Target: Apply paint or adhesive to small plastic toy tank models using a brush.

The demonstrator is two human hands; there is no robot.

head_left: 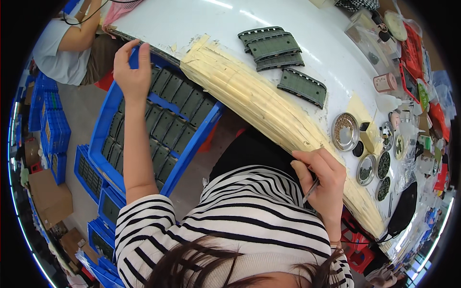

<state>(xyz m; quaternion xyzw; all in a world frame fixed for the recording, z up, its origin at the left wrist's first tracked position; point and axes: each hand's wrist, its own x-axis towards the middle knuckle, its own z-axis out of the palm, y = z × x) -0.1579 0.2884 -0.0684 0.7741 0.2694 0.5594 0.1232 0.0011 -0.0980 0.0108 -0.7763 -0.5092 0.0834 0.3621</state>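
Observation:
My left hand (133, 71) is above the far end of a blue crate (96, 139), close to the table edge. Its thumb and fingers are apart and nothing shows between them. Rows of dark green rectangular plastic parts (180, 98) fill the crate. At the padded table edge, my right hand (324, 174) is closed around a thin metal tool (311, 188). Only part of its shaft shows, so its exact kind is unclear. On the white table lie several more green plastic parts (273, 46), some overlapping, with one part (302, 87) set nearer to me.
Yellow tape padding (254, 96) covers the table edge. Round metal dishes (345, 132) of small parts stand at the right, near a pink-and-white roll (384, 82) and a black pouch (403, 209). Stacked blue crates (54, 129) and another person (67, 48) are at the left.

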